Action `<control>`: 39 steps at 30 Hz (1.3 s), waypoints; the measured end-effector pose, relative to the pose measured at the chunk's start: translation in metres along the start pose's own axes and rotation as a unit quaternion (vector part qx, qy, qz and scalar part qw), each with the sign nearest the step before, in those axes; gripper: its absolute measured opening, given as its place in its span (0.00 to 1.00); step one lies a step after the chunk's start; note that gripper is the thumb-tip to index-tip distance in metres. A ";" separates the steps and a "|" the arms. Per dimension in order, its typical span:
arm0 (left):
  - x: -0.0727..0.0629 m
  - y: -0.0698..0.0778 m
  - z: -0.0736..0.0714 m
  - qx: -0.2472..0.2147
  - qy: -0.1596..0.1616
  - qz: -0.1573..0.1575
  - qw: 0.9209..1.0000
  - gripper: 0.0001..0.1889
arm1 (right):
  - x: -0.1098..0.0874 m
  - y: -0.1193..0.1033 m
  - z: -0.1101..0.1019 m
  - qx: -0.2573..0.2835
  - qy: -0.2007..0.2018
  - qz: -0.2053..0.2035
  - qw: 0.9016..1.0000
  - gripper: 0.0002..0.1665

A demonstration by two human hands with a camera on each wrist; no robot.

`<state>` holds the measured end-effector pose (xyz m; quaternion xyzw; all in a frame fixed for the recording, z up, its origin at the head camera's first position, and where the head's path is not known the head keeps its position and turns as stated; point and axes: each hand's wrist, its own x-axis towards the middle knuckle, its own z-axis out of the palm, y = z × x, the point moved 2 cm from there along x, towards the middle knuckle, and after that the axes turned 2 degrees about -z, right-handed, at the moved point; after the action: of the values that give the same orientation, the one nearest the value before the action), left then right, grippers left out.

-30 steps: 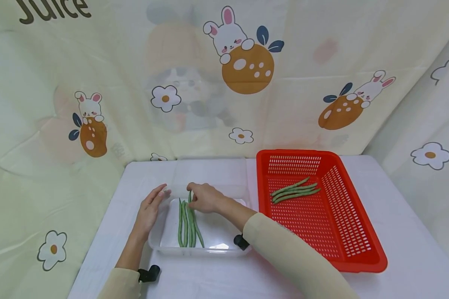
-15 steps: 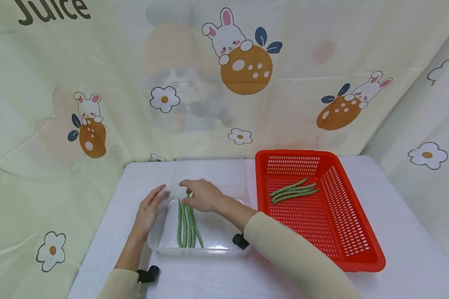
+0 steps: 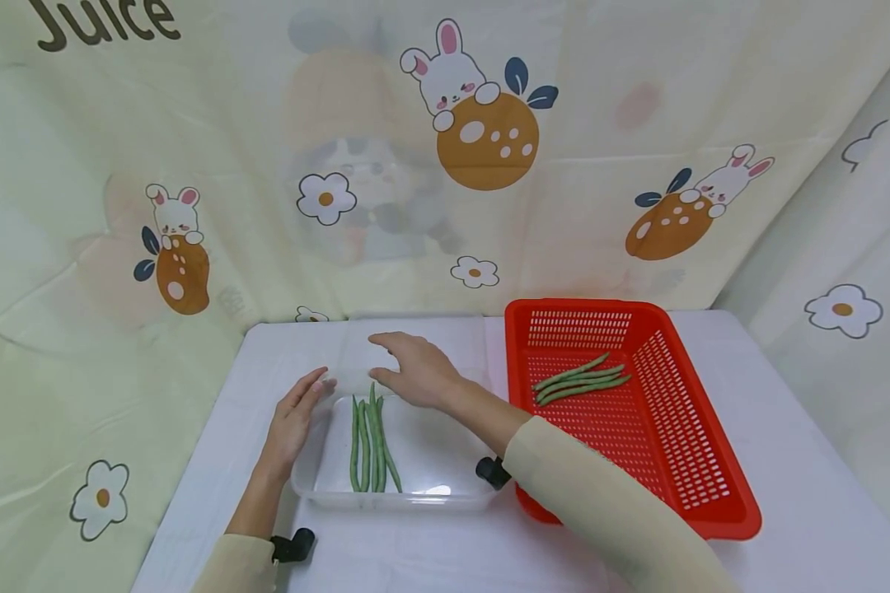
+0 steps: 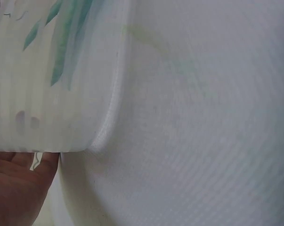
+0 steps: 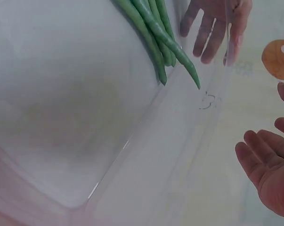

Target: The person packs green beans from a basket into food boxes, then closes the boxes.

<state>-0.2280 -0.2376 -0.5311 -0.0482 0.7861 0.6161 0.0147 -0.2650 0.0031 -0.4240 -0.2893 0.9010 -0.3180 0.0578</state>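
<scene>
Several green beans [image 3: 365, 449] lie side by side in a clear plastic box [image 3: 452, 501], lengthwise from front to back. Their far tips lean on the back wall, one reaching higher than the others [image 5: 172, 44]. My left hand [image 3: 291, 424] rests at the box's left wall, fingers fairly straight against the outside, as the left wrist view shows too. Above the back of the box is my right hand [image 3: 419, 372], fingers and thumb spread apart with nothing between them. In the right wrist view its palm [image 5: 278, 188] shows bare, apart from the beans.
To the right stands a red perforated basket [image 3: 745, 494] with several more green beans [image 3: 582, 383] inside. Both containers sit on a white-covered table [image 3: 430, 552]. A printed curtain [image 3: 267, 99] hangs close behind it.
My right hand has let go of a green bean at the row's far end, opened, and risen away toward the back right. My left hand has stayed at the box.
</scene>
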 end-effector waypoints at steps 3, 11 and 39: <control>0.000 -0.001 0.000 0.003 0.001 0.002 1.000 0.27 | -0.002 0.004 -0.004 -0.003 0.003 0.000 1.000 0.33; -0.001 -0.001 0.000 0.001 -0.001 0.001 1.000 0.27 | -0.010 0.013 -0.017 0.002 0.022 0.003 1.000 0.32; 0.000 0.000 0.000 0.006 0.003 0.002 1.000 0.26 | -0.037 0.064 -0.059 0.000 0.080 0.036 0.996 0.33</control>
<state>-0.2276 -0.2380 -0.5315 -0.0483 0.7899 0.6112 0.0109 -0.2823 0.0958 -0.4191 -0.2301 0.9127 -0.3377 -0.0027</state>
